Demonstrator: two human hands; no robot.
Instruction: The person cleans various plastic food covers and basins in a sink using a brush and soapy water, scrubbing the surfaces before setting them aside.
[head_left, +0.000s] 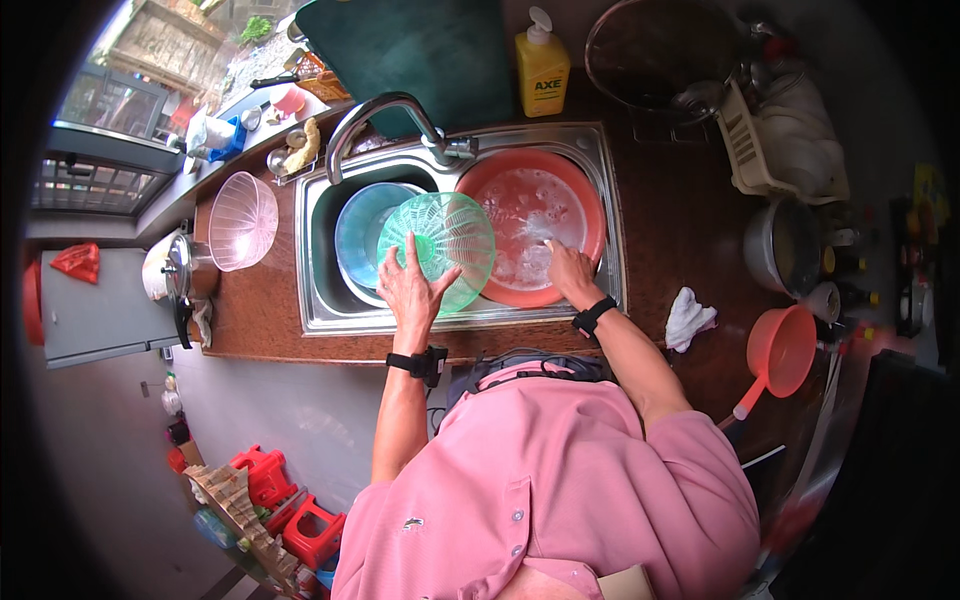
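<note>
My left hand (412, 289) holds a green openwork plastic basket (469, 247), its fingers spread over the basket's round base. The basket is tilted above the sink between two basins, partly covering a blue basin (360, 232) in the left bowl. In the right bowl sits a red plastic basin (592, 195) of sudsy water (517, 210). My right hand (574, 270) reaches over its right rim, fingers bent at the water. Whether those fingers hold anything is unclear. A chrome faucet (390, 101) arches over the left bowl.
A pink plastic basket (244, 221) stands left of the sink, near a pressure cooker (180, 262). Behind are a green board (442, 60) and a yellow pump bottle (541, 75). Rightward lie a white cloth (688, 319), a red dipper (780, 352), a metal pot (781, 247) and a dish rack (750, 150).
</note>
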